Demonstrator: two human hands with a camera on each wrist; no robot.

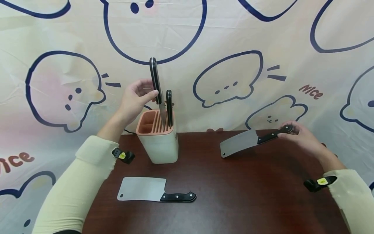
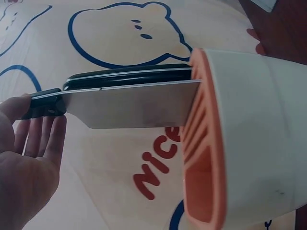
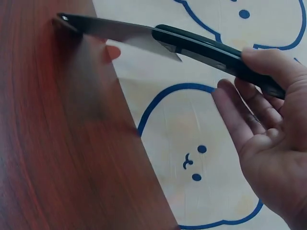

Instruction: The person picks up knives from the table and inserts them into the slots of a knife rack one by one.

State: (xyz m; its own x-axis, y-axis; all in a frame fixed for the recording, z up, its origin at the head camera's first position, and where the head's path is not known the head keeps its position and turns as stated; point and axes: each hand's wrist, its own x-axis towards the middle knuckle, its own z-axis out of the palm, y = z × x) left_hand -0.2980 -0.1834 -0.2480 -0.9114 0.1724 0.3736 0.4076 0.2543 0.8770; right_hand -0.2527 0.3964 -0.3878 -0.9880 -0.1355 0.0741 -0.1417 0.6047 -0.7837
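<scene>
My left hand [image 1: 135, 97] pinches the lower handle of a kitchen knife [image 1: 155, 74] between thumb and fingers. The knife stands upright over the knife block [image 1: 160, 149], its blade partly down in a slot; the left wrist view shows the broad blade [image 2: 139, 108] at the slots. Beside it, another knife [image 1: 169, 107] sits in the block, only its black handle showing. Over at the right, my right hand [image 1: 304, 139] grips the handle end of a second kitchen knife [image 1: 239, 143]. Its wide blade slants down to the left, with the tip close to the tabletop.
A cleaver [image 1: 143, 188] lies flat at the front of the dark wooden table [image 1: 228, 201], handle to the right. The block has open compartments [image 1: 146, 123] left of its slots. Behind the table hangs a cloth [image 1: 175, 29] printed with cartoon figures.
</scene>
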